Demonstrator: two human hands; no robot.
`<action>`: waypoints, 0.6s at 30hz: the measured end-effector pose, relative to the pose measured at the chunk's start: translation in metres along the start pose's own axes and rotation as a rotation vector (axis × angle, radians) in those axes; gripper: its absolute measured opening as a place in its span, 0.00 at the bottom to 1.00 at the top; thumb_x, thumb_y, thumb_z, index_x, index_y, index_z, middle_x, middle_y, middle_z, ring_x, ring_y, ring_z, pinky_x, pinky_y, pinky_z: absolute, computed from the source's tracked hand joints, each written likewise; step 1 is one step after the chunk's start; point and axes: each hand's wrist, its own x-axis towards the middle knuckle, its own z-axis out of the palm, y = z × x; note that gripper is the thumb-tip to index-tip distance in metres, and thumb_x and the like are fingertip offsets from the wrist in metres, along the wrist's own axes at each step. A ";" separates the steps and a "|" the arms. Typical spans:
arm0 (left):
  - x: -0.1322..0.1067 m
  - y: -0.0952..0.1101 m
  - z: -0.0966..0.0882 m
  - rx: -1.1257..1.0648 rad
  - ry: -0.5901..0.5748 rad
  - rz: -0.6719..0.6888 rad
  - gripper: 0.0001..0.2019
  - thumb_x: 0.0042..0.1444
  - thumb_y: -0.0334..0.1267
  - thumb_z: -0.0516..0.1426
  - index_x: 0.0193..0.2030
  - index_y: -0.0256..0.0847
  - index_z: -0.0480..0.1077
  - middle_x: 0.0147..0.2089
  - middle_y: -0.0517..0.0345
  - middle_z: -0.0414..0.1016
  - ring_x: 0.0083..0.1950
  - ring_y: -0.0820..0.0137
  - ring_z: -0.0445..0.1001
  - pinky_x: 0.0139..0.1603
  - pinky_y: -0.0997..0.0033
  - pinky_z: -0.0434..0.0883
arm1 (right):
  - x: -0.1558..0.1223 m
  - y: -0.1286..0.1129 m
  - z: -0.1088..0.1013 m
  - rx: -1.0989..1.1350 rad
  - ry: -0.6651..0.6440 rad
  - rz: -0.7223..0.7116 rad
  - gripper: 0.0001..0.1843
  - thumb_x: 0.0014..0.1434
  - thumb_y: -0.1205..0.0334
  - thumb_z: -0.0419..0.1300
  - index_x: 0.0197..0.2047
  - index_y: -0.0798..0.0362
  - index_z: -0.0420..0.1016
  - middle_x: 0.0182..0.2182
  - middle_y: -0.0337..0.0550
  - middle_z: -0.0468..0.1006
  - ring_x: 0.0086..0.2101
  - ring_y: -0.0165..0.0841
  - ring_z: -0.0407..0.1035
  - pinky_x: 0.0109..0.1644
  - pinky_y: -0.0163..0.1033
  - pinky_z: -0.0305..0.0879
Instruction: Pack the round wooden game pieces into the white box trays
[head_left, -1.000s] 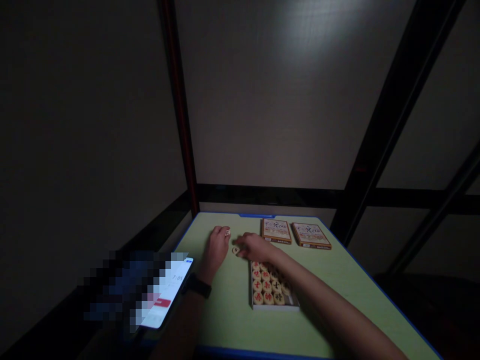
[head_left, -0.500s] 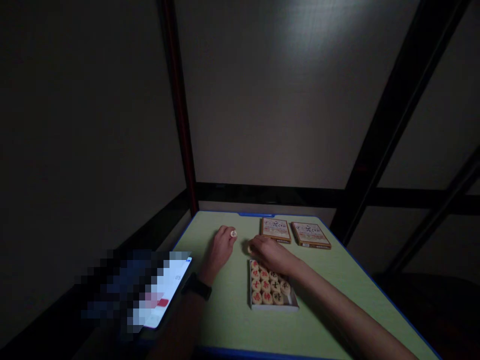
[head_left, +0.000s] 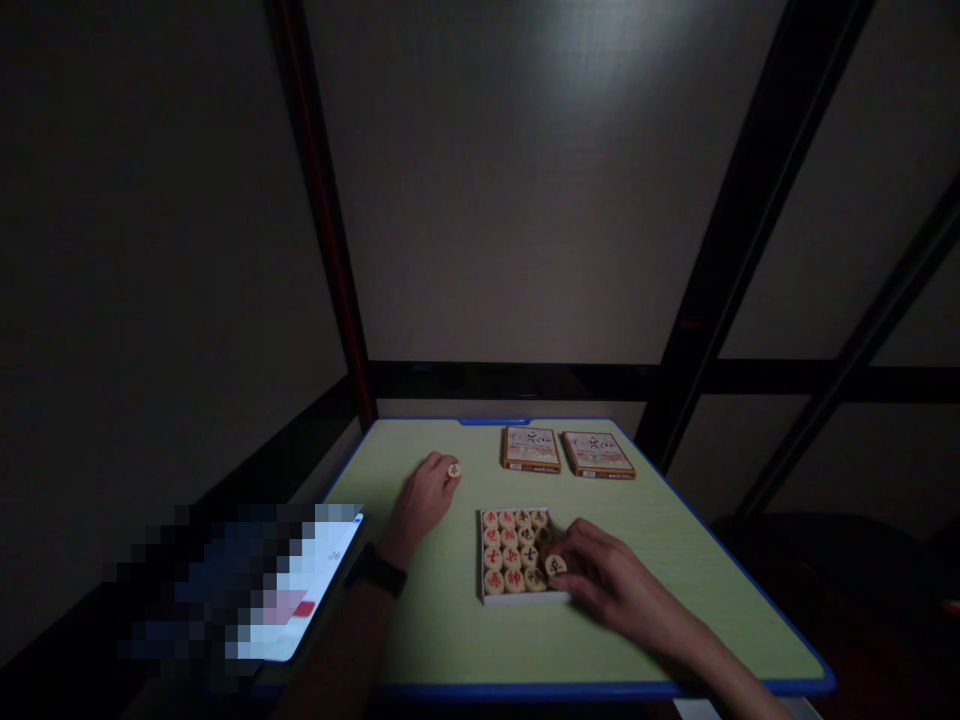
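My left hand, closed, pinches a round xiangqi piece with a dark character, just above the far left of the table. At the right side of a shallow white box, my right hand has its thumb and fingers closed on another xiangqi piece, marked in black. Rows of pale round xiangqi pieces fill much of the box, several with red characters and several with black. My right fingers hide part of the box's right column.
Two flat printed boxes lie side by side at the table's back. The table is green with a blue edge. A lit phone stands by the left edge, partly pixelated. Walls close in behind and on the left.
My right hand has moved from the far side of the white box to its right side, with a piece in its fingers. My left hand still holds its piece. The view has shifted slightly.
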 end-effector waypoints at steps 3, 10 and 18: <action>0.000 0.002 -0.002 0.017 -0.026 -0.010 0.09 0.64 0.32 0.51 0.44 0.40 0.72 0.42 0.53 0.73 0.40 0.67 0.73 0.46 0.68 0.69 | -0.001 0.005 0.004 0.021 0.012 0.029 0.08 0.64 0.58 0.62 0.44 0.53 0.75 0.38 0.45 0.73 0.38 0.37 0.70 0.43 0.42 0.67; 0.000 0.002 -0.003 0.016 -0.016 -0.008 0.08 0.64 0.32 0.52 0.43 0.40 0.73 0.42 0.52 0.74 0.41 0.66 0.74 0.47 0.68 0.69 | -0.003 0.010 0.007 0.014 0.014 0.035 0.11 0.60 0.56 0.66 0.43 0.53 0.76 0.36 0.44 0.73 0.36 0.36 0.70 0.39 0.41 0.66; 0.002 0.032 0.000 -0.309 -0.022 -0.068 0.04 0.52 0.32 0.63 0.36 0.40 0.75 0.34 0.59 0.76 0.35 0.70 0.73 0.40 0.71 0.69 | 0.007 0.005 -0.006 0.046 0.052 0.022 0.06 0.62 0.61 0.63 0.41 0.53 0.78 0.36 0.45 0.76 0.37 0.36 0.72 0.41 0.40 0.67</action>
